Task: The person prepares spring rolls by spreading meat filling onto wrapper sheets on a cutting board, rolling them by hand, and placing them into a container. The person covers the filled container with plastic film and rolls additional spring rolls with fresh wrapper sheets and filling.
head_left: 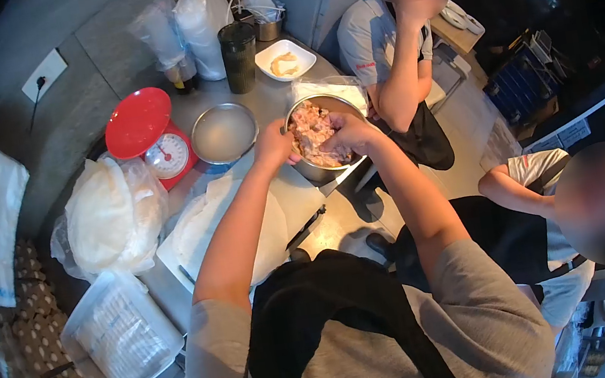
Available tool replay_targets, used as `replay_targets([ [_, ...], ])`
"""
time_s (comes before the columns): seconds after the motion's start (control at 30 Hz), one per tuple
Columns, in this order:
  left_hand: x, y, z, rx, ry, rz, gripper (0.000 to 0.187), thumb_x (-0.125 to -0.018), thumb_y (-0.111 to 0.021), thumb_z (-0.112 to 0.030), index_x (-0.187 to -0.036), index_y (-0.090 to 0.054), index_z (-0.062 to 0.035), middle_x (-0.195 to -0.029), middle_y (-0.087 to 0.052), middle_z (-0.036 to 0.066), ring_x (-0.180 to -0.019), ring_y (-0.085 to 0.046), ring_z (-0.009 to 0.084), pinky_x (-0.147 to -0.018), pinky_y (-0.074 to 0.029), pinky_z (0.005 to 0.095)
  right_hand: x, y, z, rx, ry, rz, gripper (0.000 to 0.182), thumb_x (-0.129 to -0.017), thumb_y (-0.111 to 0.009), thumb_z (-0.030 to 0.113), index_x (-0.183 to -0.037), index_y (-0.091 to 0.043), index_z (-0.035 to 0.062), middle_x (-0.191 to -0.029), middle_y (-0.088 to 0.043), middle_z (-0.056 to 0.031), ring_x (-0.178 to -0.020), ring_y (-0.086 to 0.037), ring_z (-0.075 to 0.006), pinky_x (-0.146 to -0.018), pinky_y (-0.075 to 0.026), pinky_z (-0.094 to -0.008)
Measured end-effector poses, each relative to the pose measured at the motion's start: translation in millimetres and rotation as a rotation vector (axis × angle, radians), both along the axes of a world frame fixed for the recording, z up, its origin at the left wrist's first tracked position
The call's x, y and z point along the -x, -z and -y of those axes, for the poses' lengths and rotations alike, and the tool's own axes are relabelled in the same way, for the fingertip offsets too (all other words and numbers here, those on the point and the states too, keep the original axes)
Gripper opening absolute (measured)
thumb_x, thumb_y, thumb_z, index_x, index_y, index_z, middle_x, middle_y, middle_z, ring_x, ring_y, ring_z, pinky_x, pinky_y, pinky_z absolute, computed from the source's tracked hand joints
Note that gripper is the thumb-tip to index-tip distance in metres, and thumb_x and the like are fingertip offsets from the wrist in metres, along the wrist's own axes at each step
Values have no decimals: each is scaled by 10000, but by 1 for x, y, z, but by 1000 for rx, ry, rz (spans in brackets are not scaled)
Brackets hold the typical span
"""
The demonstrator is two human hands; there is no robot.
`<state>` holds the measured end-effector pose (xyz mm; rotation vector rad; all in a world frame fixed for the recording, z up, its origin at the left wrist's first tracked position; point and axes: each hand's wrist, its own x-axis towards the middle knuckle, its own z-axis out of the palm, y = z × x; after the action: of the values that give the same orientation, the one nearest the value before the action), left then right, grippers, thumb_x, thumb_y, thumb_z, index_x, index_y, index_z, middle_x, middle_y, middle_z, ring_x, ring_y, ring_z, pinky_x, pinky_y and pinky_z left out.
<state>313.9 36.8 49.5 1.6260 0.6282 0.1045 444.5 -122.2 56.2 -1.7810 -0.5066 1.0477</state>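
A metal bowl (pixel 322 174) holding a pinkish minced mixture (pixel 314 135) is at the counter's right edge. My left hand (pixel 275 146) is closed on the bowl's left rim, fingers partly hidden behind it. Inside the bowl, my right hand (pixel 347 135) presses into the mixture from the right, its fingertips partly buried. Just left of my left hand lies an empty round metal bowl (pixel 224 133). White sheets (pixel 227 227) are spread below on the counter.
A red scale (pixel 167 158), bagged round wrappers (pixel 109 216) and a clear plastic box (pixel 122 334) stand left. Behind are a dark tumbler (pixel 240 57) and white dish (pixel 286 60). Two people (pixel 383 46) (pixel 552 200) are at the right.
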Motion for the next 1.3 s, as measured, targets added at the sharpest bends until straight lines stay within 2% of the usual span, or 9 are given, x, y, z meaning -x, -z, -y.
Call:
replay_targets([
  [0.27, 12, 5, -20, -223, -112, 110, 469, -904, -591, -160, -1339, -459, -45, -767, -673, 105, -545, -638, 176, -537, -519, 315, -27, -35, 13, -278, 28, -187, 415, -662, -745, -116, -979, -544, 63, -938, -651, -62, -853, -650, -182, -742, -528, -296],
  [0.53, 202, 54, -8, -422, -432, 210, 423, -898, -620, -147, -1300, -498, -93, -652, -595, 74, -571, -598, 166, -564, -469, 302, -36, -40, -1, -201, -33, -206, 213, -810, -735, 66, -931, -559, 76, -879, -652, -54, -775, -649, -149, -690, -541, -287],
  [0.63, 265, 70, -2, -469, -633, 135, 412, -896, -624, -134, -1289, -510, -82, -610, -539, 39, -541, -541, 129, -544, -441, 285, -28, -69, -50, -352, 56, -296, 162, -868, -689, 167, -947, -571, 87, -799, -621, -18, -648, -615, -132, -572, -522, -271],
  [0.7, 285, 71, 5, -464, -715, 82, 405, -897, -625, -136, -1282, -517, -74, -593, -505, 19, -526, -504, 109, -533, -424, 276, -31, -85, -98, -447, -207, -282, 171, -893, -652, 204, -975, -579, 74, -777, -608, -25, -615, -592, -140, -575, -523, -286],
  [0.77, 289, 76, 12, -454, -756, 55, 399, -900, -625, -145, -1277, -521, -68, -584, -474, 2, -516, -469, 90, -525, -409, 267, 31, -129, -158, -528, -79, -194, 171, -895, -631, 189, -991, -572, 62, -738, -580, -38, -585, -569, -157, -577, -526, -315],
  [0.9, 286, 84, 18, -699, -694, -61, 422, -901, -616, -205, -1294, -506, -95, -587, -531, 51, -512, -548, 205, -516, -445, 348, 91, -131, -286, -577, -319, -272, 172, -893, -611, 160, -1013, -518, 80, -911, -601, -33, -765, -612, -164, -673, -538, -330],
  [1.0, 289, 86, 16, -681, -718, -116, 431, -901, -605, -223, -1298, -486, -105, -618, -574, 84, -558, -591, 283, -538, -467, 416, 119, -100, -351, -496, -392, -304, 148, -867, -620, 134, -967, -555, 47, -773, -617, -108, -660, -637, -245, -596, -551, -380],
  [1.1, 290, 89, 17, -748, -706, -100, 431, -903, -603, -224, -1299, -481, -106, -632, -579, 93, -575, -596, 296, -544, -469, 422, 150, -95, -357, -353, -122, -250, 156, -828, -666, 195, -891, -577, 83, -816, -634, -54, -731, -636, -224, -692, -527, -357],
  [1.3, 289, 79, 16, -656, -689, -131, 427, -908, -592, -229, -1304, -480, -114, -639, -577, 91, -600, -597, 303, -576, -475, 415, 108, -65, -373, -462, -304, 1303, 142, -723, -678, 149, -740, -602, 30, -718, -653, -154, -639, -655, -276, -605, -507, -383],
])
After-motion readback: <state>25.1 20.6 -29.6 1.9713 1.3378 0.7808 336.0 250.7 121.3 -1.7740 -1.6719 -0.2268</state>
